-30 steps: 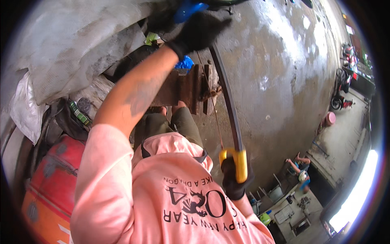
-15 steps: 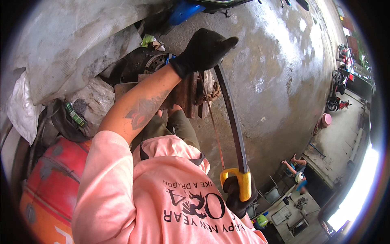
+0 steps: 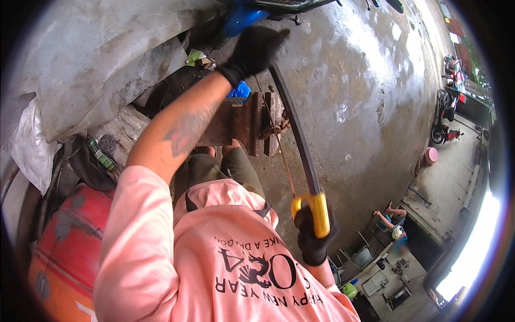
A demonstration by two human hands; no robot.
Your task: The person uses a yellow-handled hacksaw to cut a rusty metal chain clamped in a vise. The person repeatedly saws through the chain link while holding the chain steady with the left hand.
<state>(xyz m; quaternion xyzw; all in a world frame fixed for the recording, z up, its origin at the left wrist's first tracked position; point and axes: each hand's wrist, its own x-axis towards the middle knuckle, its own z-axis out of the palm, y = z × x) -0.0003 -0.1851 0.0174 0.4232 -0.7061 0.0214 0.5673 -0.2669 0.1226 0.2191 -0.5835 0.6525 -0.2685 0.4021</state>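
My left hand (image 3: 255,51), in a black glove, is closed on the far end of a hacksaw's dark frame (image 3: 295,134). My right hand (image 3: 314,241), also gloved, is wrapped round its yellow handle (image 3: 321,217) near my pink shirt. The thin blade (image 3: 285,161) runs left of the frame and crosses over a rusty heavy metal block (image 3: 241,123), which has a rusty chain (image 3: 284,123) at its right side. Whether the blade's teeth touch the metal is hard to tell. My feet show just below the block, partly hidden.
Grey tarpaulins (image 3: 96,53) and sacks crowd the left, above a red-orange object (image 3: 70,231). A blue part (image 3: 241,21) of a vehicle is at the top. Far right are parked motorbikes (image 3: 445,134), a pink bucket (image 3: 431,155) and another person (image 3: 397,225) by a cluttered work area.
Both hands and the hacksaw shifted toward my body half a second ago; since then they have moved back up and away, near where they were one second ago.
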